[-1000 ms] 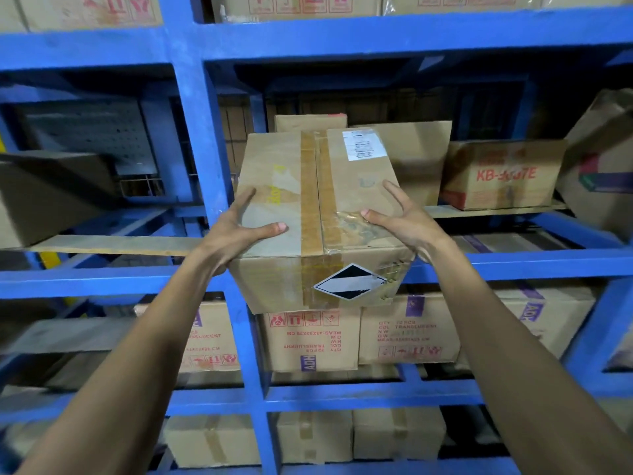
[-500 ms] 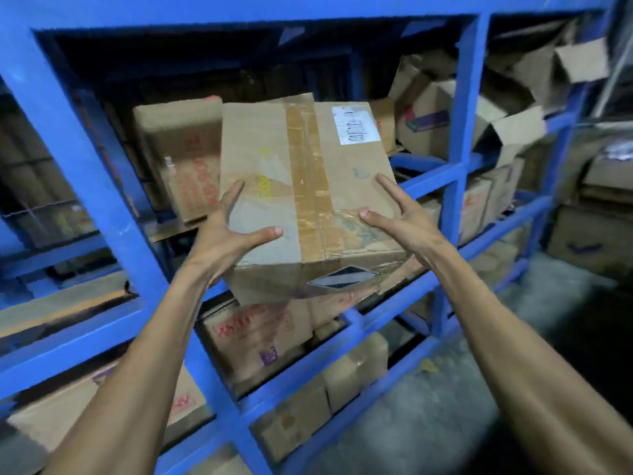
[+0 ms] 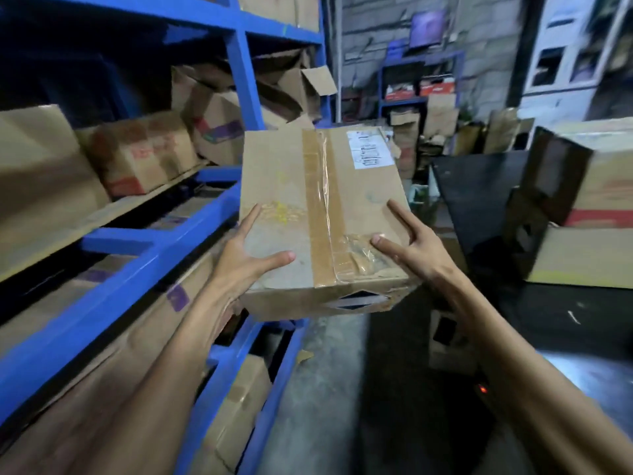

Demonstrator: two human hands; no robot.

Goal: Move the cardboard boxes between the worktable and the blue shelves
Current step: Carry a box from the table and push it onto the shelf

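I carry a taped cardboard box (image 3: pixel 291 186) with a white label and a black-and-white diamond mark, in the air beside the blue shelves (image 3: pixel 161 241). My left hand (image 3: pixel 246 258) grips its near left corner, thumb on top and index finger along the top edge. At the near right corner my right hand (image 3: pixel 414 248) holds it the same way. The remaining fingers of both hands are hidden under the box. The dark worktable (image 3: pixel 479 190) stands to the right.
Several cardboard boxes (image 3: pixel 144 152) fill the shelves on the left. More boxes (image 3: pixel 589 255) are stacked on the worktable at the right. A grey concrete aisle (image 3: pixel 308 389) runs between shelves and table. Further back stand loose cartons and a small blue rack (image 3: pixel 421 77).
The box has come off the shelf and swung right with my turning view. The shelves now lie to the left and the worktable has come into sight. My grip is unchanged.
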